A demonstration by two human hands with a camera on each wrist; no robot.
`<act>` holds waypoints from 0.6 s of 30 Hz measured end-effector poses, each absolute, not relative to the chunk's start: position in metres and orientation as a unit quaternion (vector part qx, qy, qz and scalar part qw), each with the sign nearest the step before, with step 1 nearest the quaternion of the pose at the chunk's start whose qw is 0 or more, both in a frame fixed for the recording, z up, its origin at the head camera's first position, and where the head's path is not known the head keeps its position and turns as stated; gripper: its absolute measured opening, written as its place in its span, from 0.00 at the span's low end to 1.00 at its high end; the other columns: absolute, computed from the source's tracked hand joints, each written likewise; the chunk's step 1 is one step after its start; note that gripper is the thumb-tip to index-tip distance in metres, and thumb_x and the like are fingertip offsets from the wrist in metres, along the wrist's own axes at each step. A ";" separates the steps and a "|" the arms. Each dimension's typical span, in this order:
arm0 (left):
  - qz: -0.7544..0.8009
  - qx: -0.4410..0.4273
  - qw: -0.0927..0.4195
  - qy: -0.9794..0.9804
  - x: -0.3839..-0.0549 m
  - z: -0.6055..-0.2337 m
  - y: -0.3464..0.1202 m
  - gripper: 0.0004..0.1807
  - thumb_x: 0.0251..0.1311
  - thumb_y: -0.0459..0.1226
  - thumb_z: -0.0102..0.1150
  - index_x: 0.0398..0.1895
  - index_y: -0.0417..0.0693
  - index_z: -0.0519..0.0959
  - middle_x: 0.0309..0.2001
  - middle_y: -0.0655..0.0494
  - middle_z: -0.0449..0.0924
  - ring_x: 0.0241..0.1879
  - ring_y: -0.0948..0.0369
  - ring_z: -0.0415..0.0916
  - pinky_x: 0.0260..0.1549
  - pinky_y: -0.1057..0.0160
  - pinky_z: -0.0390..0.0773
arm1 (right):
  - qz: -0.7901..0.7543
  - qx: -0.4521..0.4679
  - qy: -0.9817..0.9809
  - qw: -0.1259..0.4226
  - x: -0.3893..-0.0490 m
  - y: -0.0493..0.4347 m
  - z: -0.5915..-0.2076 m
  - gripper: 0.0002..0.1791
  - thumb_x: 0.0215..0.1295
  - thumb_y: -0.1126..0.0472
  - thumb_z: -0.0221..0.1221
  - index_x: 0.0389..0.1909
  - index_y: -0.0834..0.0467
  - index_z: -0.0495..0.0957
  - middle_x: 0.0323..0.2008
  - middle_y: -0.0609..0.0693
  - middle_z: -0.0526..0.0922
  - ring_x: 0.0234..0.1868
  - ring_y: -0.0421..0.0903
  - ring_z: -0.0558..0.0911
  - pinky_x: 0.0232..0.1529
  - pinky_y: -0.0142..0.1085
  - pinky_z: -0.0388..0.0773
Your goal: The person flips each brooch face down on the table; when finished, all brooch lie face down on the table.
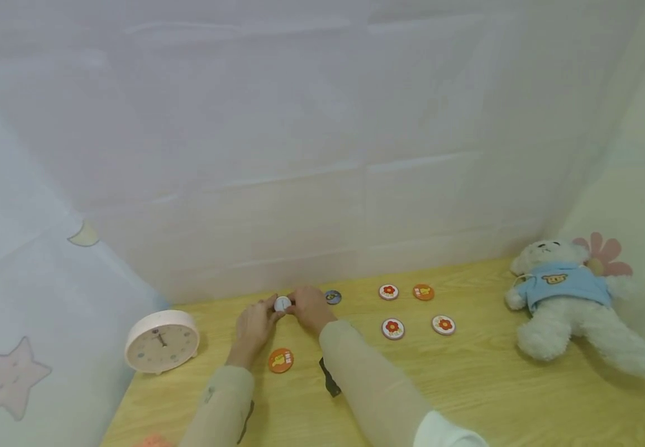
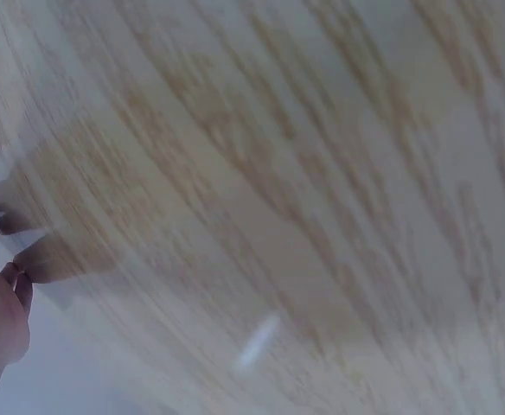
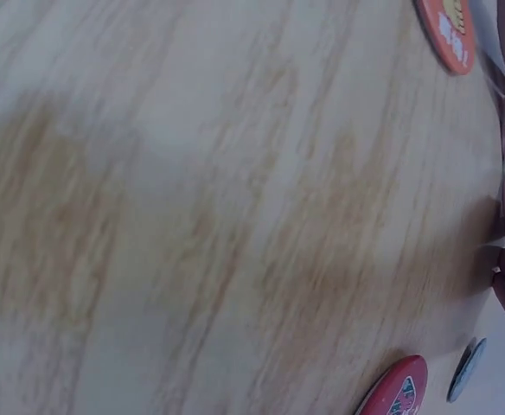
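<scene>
Near the back edge of the table, both hands meet at a small round badge (image 1: 282, 303) with a pale face turned up and a thin line across it. My left hand (image 1: 252, 326) pinches it from the left, and my right hand (image 1: 311, 307) pinches its right side. An orange badge (image 1: 280, 360) lies in front of them on the wood. Just beyond the right hand rests a dark blue badge (image 1: 333, 297). At the edge of the left wrist view, only part of the left hand (image 2: 2, 316) appears.
Farther right lie flower badges (image 1: 393, 328) and another orange badge (image 1: 423, 292). A pink round clock (image 1: 162, 343) stands at the table's left, and a white teddy bear (image 1: 565, 298) in a blue shirt sits at the right. A pale cloth (image 1: 300, 155) hangs behind the table.
</scene>
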State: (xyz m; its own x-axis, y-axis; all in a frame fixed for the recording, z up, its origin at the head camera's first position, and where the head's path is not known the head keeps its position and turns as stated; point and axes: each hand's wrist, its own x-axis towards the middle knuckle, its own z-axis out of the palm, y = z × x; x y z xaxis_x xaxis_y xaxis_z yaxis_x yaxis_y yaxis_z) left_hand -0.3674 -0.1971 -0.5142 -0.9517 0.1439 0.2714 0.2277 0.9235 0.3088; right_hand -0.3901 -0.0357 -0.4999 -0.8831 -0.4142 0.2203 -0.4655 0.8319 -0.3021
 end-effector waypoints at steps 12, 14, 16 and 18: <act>-0.141 -0.107 0.109 -0.978 -0.369 -0.517 -0.200 0.22 0.62 0.51 0.61 0.57 0.55 0.79 0.37 0.44 0.81 0.16 0.59 0.65 0.11 0.63 0.64 | 0.053 0.245 -0.959 0.131 -0.387 -0.040 -0.507 0.18 0.60 0.43 0.59 0.35 0.54 0.83 0.25 0.45 0.82 0.23 0.39 0.78 0.24 0.30 0.76; -0.134 -0.106 0.101 -0.980 -0.369 -0.517 -0.201 0.23 0.63 0.51 0.59 0.60 0.55 0.78 0.45 0.38 0.82 0.16 0.58 0.65 0.11 0.63 0.64 | 0.034 0.245 -0.960 0.130 -0.387 -0.041 -0.507 0.17 0.61 0.43 0.59 0.35 0.53 0.83 0.25 0.44 0.82 0.23 0.40 0.78 0.24 0.31 0.76; -0.126 -0.109 0.092 -0.982 -0.369 -0.516 -0.201 0.24 0.64 0.51 0.58 0.61 0.54 0.78 0.54 0.36 0.78 0.17 0.58 0.67 0.11 0.63 0.65 | 0.015 0.245 -0.961 0.128 -0.387 -0.041 -0.507 0.17 0.62 0.43 0.59 0.35 0.52 0.82 0.25 0.44 0.81 0.24 0.40 0.79 0.25 0.31 0.77; -0.120 -0.112 0.086 -0.983 -0.368 -0.515 -0.201 0.24 0.65 0.51 0.57 0.62 0.54 0.77 0.59 0.36 0.74 0.17 0.57 0.68 0.11 0.63 0.65 | 0.000 0.243 -0.962 0.122 -0.387 -0.042 -0.508 0.16 0.63 0.43 0.58 0.36 0.51 0.82 0.26 0.44 0.81 0.25 0.40 0.79 0.26 0.31 0.77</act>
